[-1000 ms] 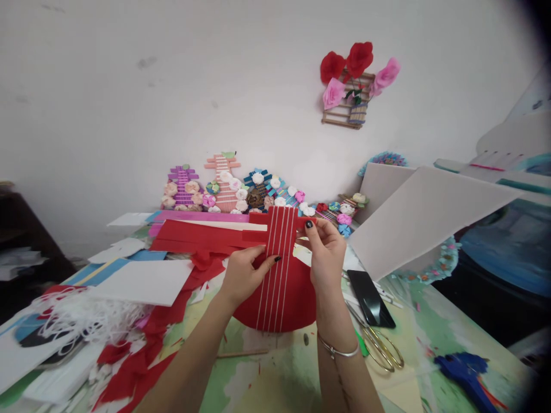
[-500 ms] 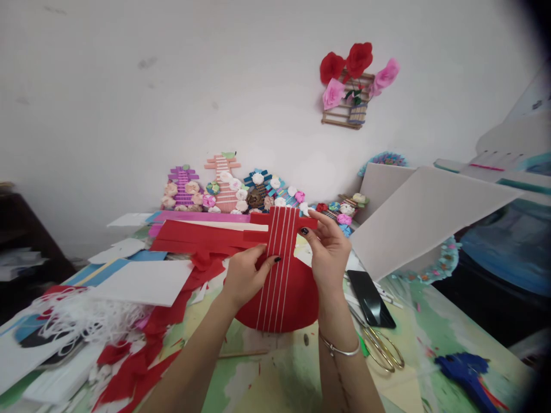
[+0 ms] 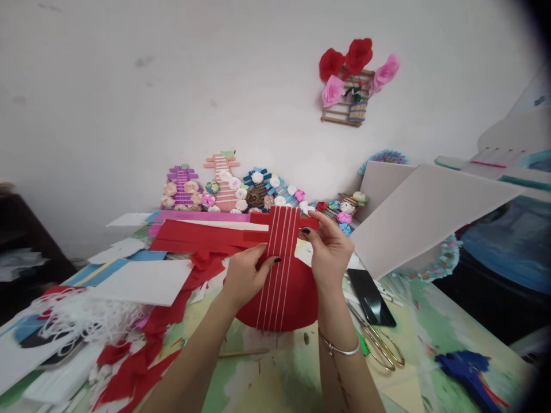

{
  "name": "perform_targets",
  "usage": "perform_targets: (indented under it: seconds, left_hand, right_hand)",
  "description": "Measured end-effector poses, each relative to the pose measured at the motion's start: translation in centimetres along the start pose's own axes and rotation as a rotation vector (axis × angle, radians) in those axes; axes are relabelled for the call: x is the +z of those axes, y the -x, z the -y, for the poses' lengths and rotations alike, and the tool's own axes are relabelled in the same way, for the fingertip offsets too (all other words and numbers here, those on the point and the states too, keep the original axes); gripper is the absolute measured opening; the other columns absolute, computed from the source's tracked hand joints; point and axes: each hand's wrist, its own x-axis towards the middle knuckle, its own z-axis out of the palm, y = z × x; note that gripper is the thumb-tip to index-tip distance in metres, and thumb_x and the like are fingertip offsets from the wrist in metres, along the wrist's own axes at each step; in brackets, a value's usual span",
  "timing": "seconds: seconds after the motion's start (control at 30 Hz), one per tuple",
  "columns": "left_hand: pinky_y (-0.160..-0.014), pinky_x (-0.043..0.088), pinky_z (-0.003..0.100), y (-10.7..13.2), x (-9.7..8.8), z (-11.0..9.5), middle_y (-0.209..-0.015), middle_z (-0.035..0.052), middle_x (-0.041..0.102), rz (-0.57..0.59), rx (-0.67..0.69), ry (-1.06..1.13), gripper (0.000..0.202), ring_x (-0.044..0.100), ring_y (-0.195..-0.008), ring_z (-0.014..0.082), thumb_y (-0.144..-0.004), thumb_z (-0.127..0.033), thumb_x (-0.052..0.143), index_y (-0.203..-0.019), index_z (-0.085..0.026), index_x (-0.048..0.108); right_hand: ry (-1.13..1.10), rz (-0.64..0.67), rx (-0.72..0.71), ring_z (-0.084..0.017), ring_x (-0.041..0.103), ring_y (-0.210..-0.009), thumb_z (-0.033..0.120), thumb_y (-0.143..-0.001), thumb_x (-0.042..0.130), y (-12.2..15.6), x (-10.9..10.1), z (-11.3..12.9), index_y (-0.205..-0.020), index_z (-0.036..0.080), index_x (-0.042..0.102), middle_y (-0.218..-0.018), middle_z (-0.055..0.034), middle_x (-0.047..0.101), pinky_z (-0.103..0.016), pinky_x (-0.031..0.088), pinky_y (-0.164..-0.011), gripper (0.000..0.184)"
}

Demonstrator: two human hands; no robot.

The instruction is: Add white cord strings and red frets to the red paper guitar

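Observation:
A red paper-covered model lute (image 3: 297, 292) with white strings down its front is held up over the table, its round body toward me. My left hand (image 3: 247, 274) grips the left side of its neck, thumb on the front across the strings and fingers hidden behind. At the top right, my right hand (image 3: 330, 252) pinches a short red peg strip (image 3: 309, 221) between thumb and fingers, against the neck's edge. Two similar red strips stick out from the neck's left side.
Gold-handled scissors (image 3: 381, 347), a black phone (image 3: 371, 297) and a blue glue gun (image 3: 467, 376) lie to the right. White string (image 3: 99, 321), red paper scraps (image 3: 167, 315) and a white board (image 3: 142, 281) cover the left. Flower-decorated model lutes (image 3: 224, 189) lean along the wall.
My right hand has shifted very slightly to the right with the red peg strip. My left hand keeps its hold on the neck.

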Motion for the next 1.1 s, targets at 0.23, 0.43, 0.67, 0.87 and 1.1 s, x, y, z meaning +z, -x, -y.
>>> perform_targets:
  seconds: [0.23, 0.43, 0.67, 0.87, 1.1]
  left_hand:
    - [-0.053, 0.038, 0.024, -0.01, 0.08, 0.09, -0.063, 0.0033, 0.062, -0.011, 0.024, -0.013, 0.020, 0.051, -0.049, 0.0130, -0.088, -0.030, 0.052, -0.074, -0.016, 0.056]
    - [-0.054, 0.038, 0.024, 0.06, 0.12, 0.27, -0.064, 0.0031, 0.062, -0.010, 0.035, -0.028, 0.019, 0.052, -0.051, 0.0134, -0.088, -0.029, 0.052, -0.076, -0.016, 0.056]
    - [-0.054, 0.038, 0.023, 0.14, 0.17, 0.30, -0.064, 0.0032, 0.062, 0.000, 0.032, -0.043, 0.018, 0.053, -0.053, 0.0138, -0.088, -0.028, 0.052, -0.075, -0.016, 0.055]
    - [-0.053, 0.037, 0.023, 0.07, 0.13, 0.17, -0.061, 0.0018, 0.060, -0.014, 0.036, -0.049, 0.019, 0.051, -0.050, 0.0129, -0.088, -0.028, 0.052, -0.073, -0.017, 0.053]
    - [-0.053, 0.037, 0.024, 0.13, 0.12, 0.16, -0.062, 0.0032, 0.061, -0.015, 0.043, -0.059, 0.018, 0.053, -0.051, 0.0139, -0.088, -0.028, 0.051, -0.074, -0.017, 0.054]
  right_hand:
    - [0.021, -0.019, -0.027, -0.016, 0.068, -0.070, 0.012, -0.075, 0.061, 0.09, 0.00, -0.10, -0.099, 0.024, 0.072, -0.084, 0.0011, 0.072, -0.034, 0.061, -0.071, 0.029]
    - [0.025, -0.034, -0.028, -0.016, 0.069, -0.070, 0.012, -0.074, 0.059, 0.14, 0.13, -0.02, -0.098, 0.023, 0.072, -0.084, 0.0012, 0.073, -0.034, 0.061, -0.071, 0.029]
    - [0.031, -0.046, -0.034, -0.016, 0.069, -0.069, 0.013, -0.074, 0.060, 0.22, 0.18, 0.03, -0.097, 0.024, 0.072, -0.084, 0.0013, 0.073, -0.033, 0.061, -0.069, 0.028]
    - [0.053, -0.051, -0.027, -0.017, 0.068, -0.068, 0.014, -0.075, 0.059, 0.30, 0.17, -0.04, -0.098, 0.024, 0.071, -0.082, 0.0010, 0.072, -0.033, 0.060, -0.069, 0.028]
    - [0.054, -0.028, -0.029, -0.016, 0.068, -0.069, 0.013, -0.075, 0.058, 0.28, 0.01, 0.10, -0.098, 0.024, 0.072, -0.083, 0.0010, 0.072, -0.033, 0.059, -0.069, 0.028]
